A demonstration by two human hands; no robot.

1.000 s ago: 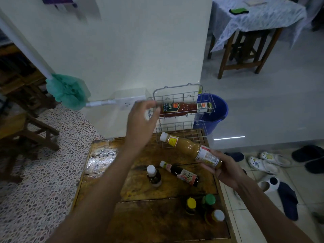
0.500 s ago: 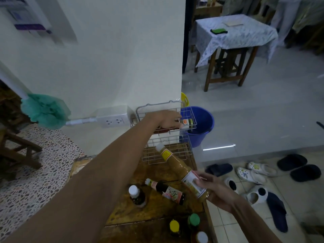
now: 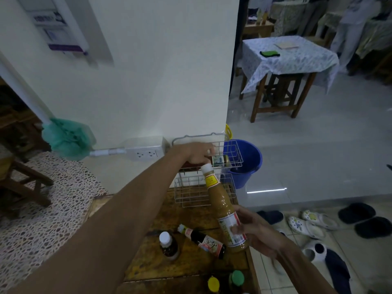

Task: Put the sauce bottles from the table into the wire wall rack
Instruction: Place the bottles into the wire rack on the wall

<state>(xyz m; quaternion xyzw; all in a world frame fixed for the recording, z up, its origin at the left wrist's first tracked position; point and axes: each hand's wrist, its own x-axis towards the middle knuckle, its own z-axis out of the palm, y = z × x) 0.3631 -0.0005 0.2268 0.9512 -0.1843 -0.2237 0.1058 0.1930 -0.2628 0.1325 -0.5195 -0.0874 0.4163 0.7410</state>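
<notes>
The white wire wall rack (image 3: 191,195) hangs on the wall's corner above the wooden table (image 3: 186,268). A red sauce bottle (image 3: 219,160) lies on its side in the upper tier, and my left hand (image 3: 198,154) reaches in and grips it. My right hand (image 3: 256,233) holds a tall tan sauce bottle (image 3: 222,205) by its labelled base, tilted with its white cap up against the rack's front. A dark bottle (image 3: 203,240) lies on the table beside a small upright white-capped bottle (image 3: 167,246). Yellow-capped (image 3: 213,283) and green-capped (image 3: 236,277) bottles stand at the near edge.
A blue bucket (image 3: 248,164) stands just right of the rack. A wall socket (image 3: 146,153) and a green mop head (image 3: 67,139) are to its left. Slippers (image 3: 307,225) lie on the tiles at the right. A cloth-covered table (image 3: 288,58) stands farther back.
My left hand has moved from beside the rack onto the red bottle in the upper tier. My right hand has tipped the tan bottle more upright and nearer the rack.
</notes>
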